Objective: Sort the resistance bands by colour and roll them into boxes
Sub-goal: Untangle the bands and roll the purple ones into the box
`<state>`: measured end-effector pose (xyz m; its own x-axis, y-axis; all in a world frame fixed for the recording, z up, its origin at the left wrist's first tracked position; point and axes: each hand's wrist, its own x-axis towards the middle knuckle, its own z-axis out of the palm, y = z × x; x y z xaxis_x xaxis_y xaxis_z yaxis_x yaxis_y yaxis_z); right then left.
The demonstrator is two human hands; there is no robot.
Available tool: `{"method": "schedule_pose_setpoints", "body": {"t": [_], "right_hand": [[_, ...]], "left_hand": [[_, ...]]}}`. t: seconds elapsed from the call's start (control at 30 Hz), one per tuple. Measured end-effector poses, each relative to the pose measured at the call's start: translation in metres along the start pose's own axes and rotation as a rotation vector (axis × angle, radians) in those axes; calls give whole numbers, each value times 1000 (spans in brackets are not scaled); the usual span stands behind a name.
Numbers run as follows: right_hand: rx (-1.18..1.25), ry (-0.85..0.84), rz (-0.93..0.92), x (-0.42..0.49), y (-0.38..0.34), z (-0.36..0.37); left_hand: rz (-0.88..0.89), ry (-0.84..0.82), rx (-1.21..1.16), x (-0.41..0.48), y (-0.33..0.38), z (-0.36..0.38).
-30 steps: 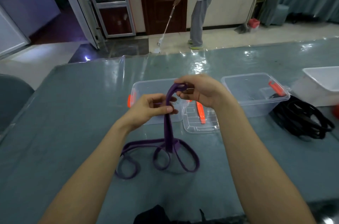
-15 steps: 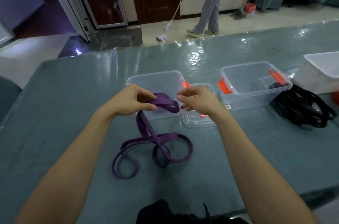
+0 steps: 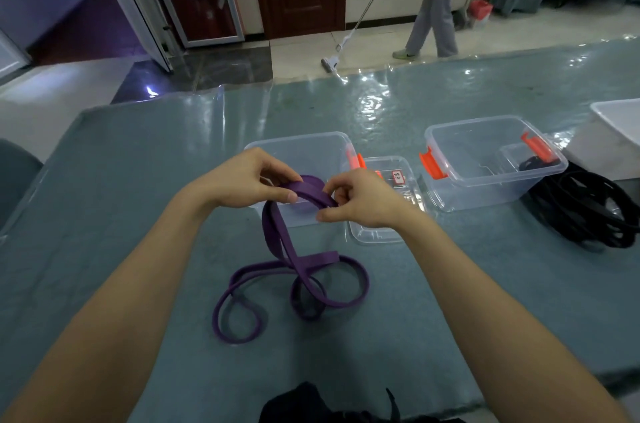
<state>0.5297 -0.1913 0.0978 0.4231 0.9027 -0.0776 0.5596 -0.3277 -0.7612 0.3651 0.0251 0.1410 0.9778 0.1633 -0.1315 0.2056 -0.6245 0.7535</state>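
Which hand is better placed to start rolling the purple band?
Probably the right hand: it pinches the folded end of the purple band. The left hand grips where the slack hangs down, so it suits feeding.

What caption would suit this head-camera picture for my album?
Left hand and right hand pinch a purple resistance band in front of an open clear box.

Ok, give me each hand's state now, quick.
Left hand: pinching the purple band at its raised end.
Right hand: pinching the same band, just beside the left.
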Motion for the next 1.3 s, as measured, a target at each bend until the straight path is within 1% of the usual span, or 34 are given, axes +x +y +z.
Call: {"method": "schedule_pose_setpoints", "body": {"t": [0.07,0.17,0.33,0.4,0.57,0.63,0.73,0.8,0.93,1.1,1.2,1.3], "right_hand": [[37,19,2,0,1,-8],[16,20,-28,1,0,-17],[-111,-97,-34,0,-9,-18],[-141,-113,-37,1,-13,-14],[-76,-106,-30,3,-14,-10],[-51,-61,-14,4,-13,-12],[5,-11,-21,3,-12,-18],[29,-19,-36,2,-15,-20],[105,-56,-54,1,-24,-30],[85,-89,-61,0,-35,-41],[74,-89,-69,-2,-38,-45],[121,-99,-88,-5,-35,-48]], "left_hand": [[-15,5,9,-2,-5,-2],[-41,12,40,-5,-8,0],[-38,14,54,-3,-3,-1],[-29,10,62,-3,1,-1],[-20,35,82,-4,5,-3],[-23,37,143,-6,5,-2],[-39,39,160,-9,5,4],[-48,22,131,-11,7,7],[-1,-19,-122,-13,14,11],[95,4,-235,-12,18,12],[98,38,-241,-11,21,13],[93,48,-109,-12,27,14]]}}
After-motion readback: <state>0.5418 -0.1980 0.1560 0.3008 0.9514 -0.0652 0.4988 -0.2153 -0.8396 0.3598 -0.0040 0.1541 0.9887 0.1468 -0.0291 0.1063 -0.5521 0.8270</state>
